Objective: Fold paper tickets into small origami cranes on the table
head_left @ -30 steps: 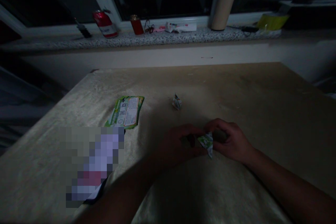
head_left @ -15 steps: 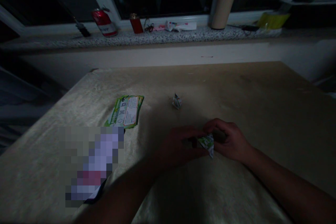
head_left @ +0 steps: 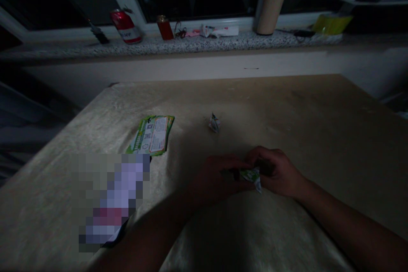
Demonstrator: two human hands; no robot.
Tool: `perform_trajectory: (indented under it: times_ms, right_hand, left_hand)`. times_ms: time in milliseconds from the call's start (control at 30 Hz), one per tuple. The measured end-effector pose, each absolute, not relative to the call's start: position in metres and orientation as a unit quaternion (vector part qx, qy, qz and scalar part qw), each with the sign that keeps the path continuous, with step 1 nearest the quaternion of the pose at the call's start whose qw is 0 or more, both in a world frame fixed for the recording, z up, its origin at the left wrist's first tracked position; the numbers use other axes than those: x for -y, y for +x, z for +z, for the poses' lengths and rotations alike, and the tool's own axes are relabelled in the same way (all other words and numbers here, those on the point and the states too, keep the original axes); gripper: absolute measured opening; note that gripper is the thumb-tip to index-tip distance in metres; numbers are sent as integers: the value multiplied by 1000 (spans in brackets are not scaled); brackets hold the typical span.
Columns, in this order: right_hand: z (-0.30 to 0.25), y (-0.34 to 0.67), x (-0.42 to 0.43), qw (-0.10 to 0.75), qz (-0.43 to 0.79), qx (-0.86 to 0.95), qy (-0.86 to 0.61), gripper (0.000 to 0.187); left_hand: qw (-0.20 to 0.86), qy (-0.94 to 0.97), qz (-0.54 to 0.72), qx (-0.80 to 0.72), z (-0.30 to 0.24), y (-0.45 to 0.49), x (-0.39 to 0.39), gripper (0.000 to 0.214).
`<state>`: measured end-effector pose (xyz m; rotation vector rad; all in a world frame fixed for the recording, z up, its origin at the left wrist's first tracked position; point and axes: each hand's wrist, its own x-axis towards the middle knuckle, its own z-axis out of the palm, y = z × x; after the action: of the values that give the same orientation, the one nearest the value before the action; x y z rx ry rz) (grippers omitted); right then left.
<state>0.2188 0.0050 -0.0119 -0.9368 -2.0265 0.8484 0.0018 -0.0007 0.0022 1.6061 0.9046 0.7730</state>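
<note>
Both of my hands meet low over the dim tabletop (head_left: 302,110). My left hand (head_left: 213,180) and my right hand (head_left: 277,172) pinch a small folded piece of green and white paper (head_left: 253,176) between their fingertips. The fingers of both hands are curled closed around it. A second small folded paper piece (head_left: 214,123) lies on the table a little beyond my hands. A flat green printed packet (head_left: 152,135) lies to the left of it.
A blurred-out object (head_left: 111,199) lies near my left forearm. On the stone window sill (head_left: 223,44) at the back stand a red can (head_left: 126,27), a small red lighter (head_left: 165,28), a cardboard tube (head_left: 270,0) and a yellow item (head_left: 331,24).
The folded paper between my fingers has been turned and pressed flatter; it now shows less of its face. My hands have stayed in the same place.
</note>
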Motion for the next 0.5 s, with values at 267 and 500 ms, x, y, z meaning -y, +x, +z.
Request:
perform_trajectory:
  times_ms: [267,500]
  right_hand:
    - [-5,223,-3,380,380,775,-331,11]
    - [-7,222,-5,413,337,782,-323,18]
  left_hand:
    - [591,578,380,-414,4,-4,-6,27]
    - [612,530,395,-434,4,2,-5,22]
